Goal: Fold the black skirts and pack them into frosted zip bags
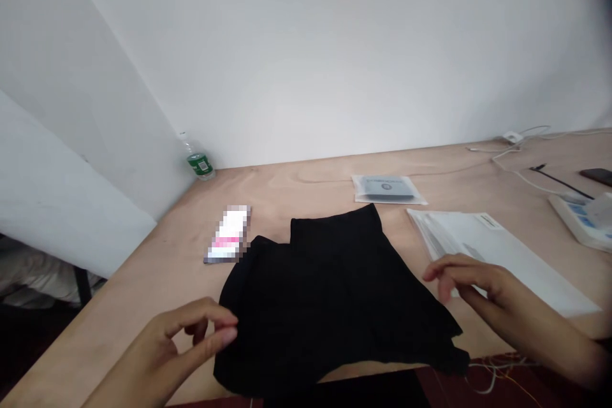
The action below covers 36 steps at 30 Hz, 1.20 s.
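Observation:
A black piece of clothing (329, 293) lies spread on the table, its lower edge reaching the table's front edge. Its exact kind cannot be made out. My left hand (191, 338) is at the garment's left edge, fingers loosely bent and thumb near the index fingertip; no fabric shows lifted between them. To the right of the cloth, my right hand (478, 293) hovers with bent fingers and thumb apart, holding nothing. It partly covers a stack of clear plastic bags (516, 255).
A phone (228, 234) with a lit, blurred screen lies behind the garment's left side. A green-labelled bottle (199, 164) stands in the back corner. A flat packet (388, 189) lies near the wall. White cables (507, 162) and a white device (581, 220) are at right.

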Available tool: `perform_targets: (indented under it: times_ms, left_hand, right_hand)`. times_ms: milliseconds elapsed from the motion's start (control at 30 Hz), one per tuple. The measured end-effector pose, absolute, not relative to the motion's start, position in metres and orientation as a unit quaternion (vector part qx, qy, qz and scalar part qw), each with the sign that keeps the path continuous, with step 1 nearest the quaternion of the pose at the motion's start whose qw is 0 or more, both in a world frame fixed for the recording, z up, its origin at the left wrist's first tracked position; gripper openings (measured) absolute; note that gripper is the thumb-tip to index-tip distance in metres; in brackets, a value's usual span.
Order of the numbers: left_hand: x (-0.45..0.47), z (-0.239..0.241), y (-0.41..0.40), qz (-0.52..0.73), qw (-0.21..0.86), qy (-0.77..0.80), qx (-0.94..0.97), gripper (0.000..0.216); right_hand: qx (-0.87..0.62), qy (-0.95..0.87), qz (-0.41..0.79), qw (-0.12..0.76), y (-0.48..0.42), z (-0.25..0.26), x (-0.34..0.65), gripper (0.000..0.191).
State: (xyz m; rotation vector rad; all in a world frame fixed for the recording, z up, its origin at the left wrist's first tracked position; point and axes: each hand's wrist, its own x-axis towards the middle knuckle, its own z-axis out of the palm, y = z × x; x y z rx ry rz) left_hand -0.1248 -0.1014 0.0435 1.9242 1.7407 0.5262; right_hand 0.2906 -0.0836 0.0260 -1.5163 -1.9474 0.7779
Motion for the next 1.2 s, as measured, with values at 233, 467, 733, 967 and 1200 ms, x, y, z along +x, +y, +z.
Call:
perform_targets:
  times_ms: [233,467,733,967,1200]
  left_hand:
    - [-0.076,0.002,-0.089,0.132,0.086,0.588,0.794,0.062]
    - [-0.085,-0.026,-0.109,0.022,0.052,0.596,0.801,0.076]
    - [0.012,0.042,-0.012,0.012,0.049,0.525,0.85,0.055]
    - [0.013,-0.027,0.04,0.026,0.062,0.539,0.839,0.057]
    - [-0.019,-0.036,0.043,0.069,0.077,0.55,0.829,0.067]
  right_hand:
    - [-0.595,-0.77,0.083,0.215,-0.087,-0.015,0.222,0.045]
    - [-0.584,-0.806,0.015,0.1,-0.098,-0.046,0.23,0.061]
    - [-0.604,-0.792,0.018,0.082,-0.008,0.022,0.152,0.052]
    - [-0.667,-0.737,0.009,0.104,0.039,-0.035,0.149,0.055]
    - [-0.74,-0.658,0.007,0.143,0.045,-0.055,0.174,0.075]
